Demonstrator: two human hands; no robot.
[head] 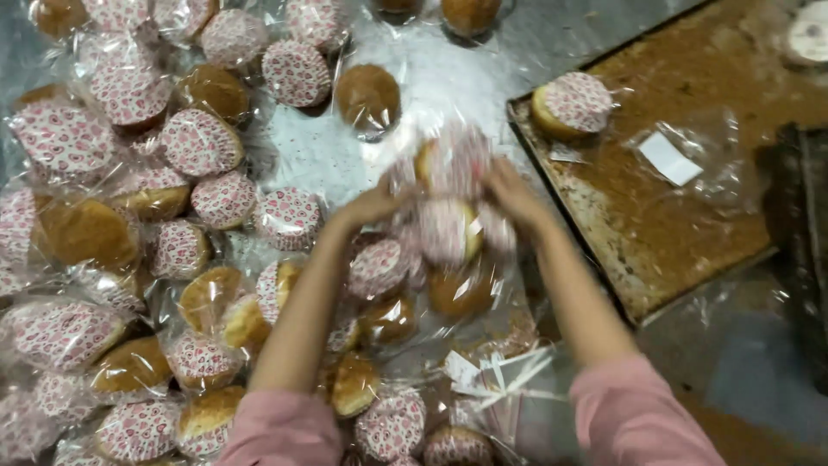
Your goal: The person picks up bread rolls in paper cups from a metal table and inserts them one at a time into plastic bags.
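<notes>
My left hand [373, 205] and right hand [511, 192] hold a clear bag of cakes [448, 194] between them, fingers closed on its sides, though blur hides the exact grip. Wrapped cakes [198, 142] cover the surface to my left; a crumb-strewn baking tray [690, 198] lies right.

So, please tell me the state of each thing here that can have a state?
Left hand: gripping the held bag.
Right hand: gripping the same bag.
Held bag of muffins: lifted, blurred.
Baking tray: crumb-covered, nearly bare.
Muffin on tray: bagged, lying tilted.
Bagged muffins: wrapped, piled on table.
</notes>
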